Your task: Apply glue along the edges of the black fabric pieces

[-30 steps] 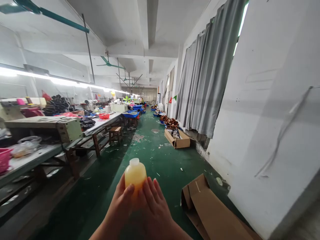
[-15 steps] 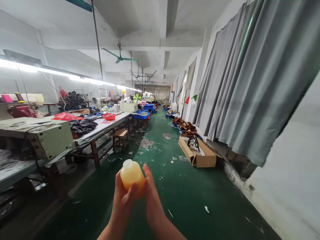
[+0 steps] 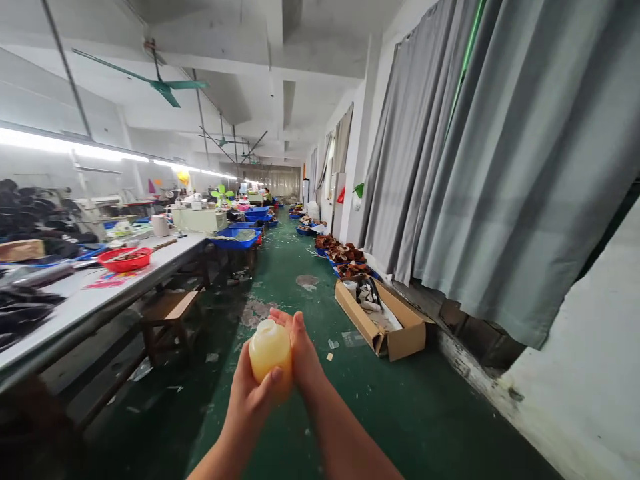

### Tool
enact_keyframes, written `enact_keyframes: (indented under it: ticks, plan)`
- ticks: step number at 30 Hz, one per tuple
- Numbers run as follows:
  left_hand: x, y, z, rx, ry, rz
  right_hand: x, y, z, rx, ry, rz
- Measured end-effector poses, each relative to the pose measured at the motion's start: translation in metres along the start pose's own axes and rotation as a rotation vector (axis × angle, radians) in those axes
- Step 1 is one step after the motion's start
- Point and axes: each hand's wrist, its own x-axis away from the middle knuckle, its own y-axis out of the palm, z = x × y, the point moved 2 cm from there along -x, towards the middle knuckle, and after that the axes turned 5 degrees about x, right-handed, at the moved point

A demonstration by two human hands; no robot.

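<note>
A rounded translucent bottle, pale yellow above and orange lower down, stands nearly upright between my hands above the green floor. My left hand is wrapped round its left side, with the thumb across the front. On the right side of the bottle, my right hand rests against it, fingers stretched out and reaching behind the bottle. The underside of the bottle is partly hidden by my left hand.
At left, a long white table holds a red basket and dark material; a wooden stool stands below. An open cardboard box lies at right, before brown pieces in blue trays. Blue bins stand farther along the aisle.
The view has moved forward along the aisle; the stool, table and box appear nearer. My right hand's fingers have come round farther behind the bottle, which stays in my left hand.
</note>
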Motion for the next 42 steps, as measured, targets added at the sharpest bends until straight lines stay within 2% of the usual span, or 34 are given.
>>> enact_keyframes:
  ticks: [2,5,9,11,13,15,17,18,20,23,27,29,31,34,36,38,40,42]
  plan:
    - [-0.052,0.011,-0.027,0.037,-0.057,-0.021,-0.040,-0.017,0.011,0.109,-0.130,-0.060]
    - [-0.133,0.030,-0.063,0.102,-0.091,-0.032,-0.090,-0.042,0.029,0.499,-0.465,-0.145]
    - [-0.244,0.053,-0.095,0.146,-0.136,-0.001,-0.160,-0.070,0.077,1.002,-0.848,-0.125]
    - [-0.300,0.056,-0.111,0.203,-0.194,0.030,-0.198,-0.080,0.107,1.102,-1.044,-0.155]
    - [-0.355,0.051,-0.130,0.273,-0.258,0.008,-0.239,-0.088,0.133,1.016,-1.188,-0.183]
    - [-0.407,0.041,-0.150,0.327,-0.297,-0.018,-0.289,-0.093,0.153,0.927,-1.123,-0.213]
    - [-0.457,0.030,-0.171,0.354,-0.323,-0.003,-0.348,-0.093,0.167,0.902,-0.929,-0.229]
    - [-0.482,0.026,-0.180,0.363,-0.342,0.009,-0.379,-0.091,0.173,0.891,-0.845,-0.206]
    - [-0.532,0.023,-0.194,0.383,-0.374,0.020,-0.442,-0.081,0.182,0.815,-0.801,-0.111]
    - [-0.611,0.029,-0.210,0.386,-0.392,0.026,-0.534,-0.057,0.201,0.716,-0.706,0.021]
    - [-0.722,0.041,-0.238,0.305,-0.308,0.086,-0.644,-0.027,0.241,0.586,-0.290,-0.081]
    - [-0.777,0.046,-0.259,0.258,-0.208,0.092,-0.694,-0.025,0.263,0.531,-0.134,-0.098]
    - [-0.828,0.053,-0.286,0.217,-0.158,0.062,-0.743,-0.034,0.287,0.485,-0.037,-0.106]
    - [-0.901,0.063,-0.329,0.176,-0.193,0.010,-0.815,-0.056,0.321,0.373,0.025,-0.262]
    - [-0.950,0.071,-0.354,0.172,-0.230,0.001,-0.866,-0.071,0.342,0.301,0.025,-0.389]
    - [-1.000,0.080,-0.374,0.168,-0.254,0.010,-0.919,-0.080,0.359,0.295,0.004,-0.462]
    - [-1.049,0.090,-0.389,0.151,-0.257,0.033,-0.976,-0.085,0.376,0.383,-0.042,-0.391]
    - [-1.098,0.097,-0.401,0.129,-0.243,0.077,-1.031,-0.088,0.391,0.509,-0.106,-0.237]
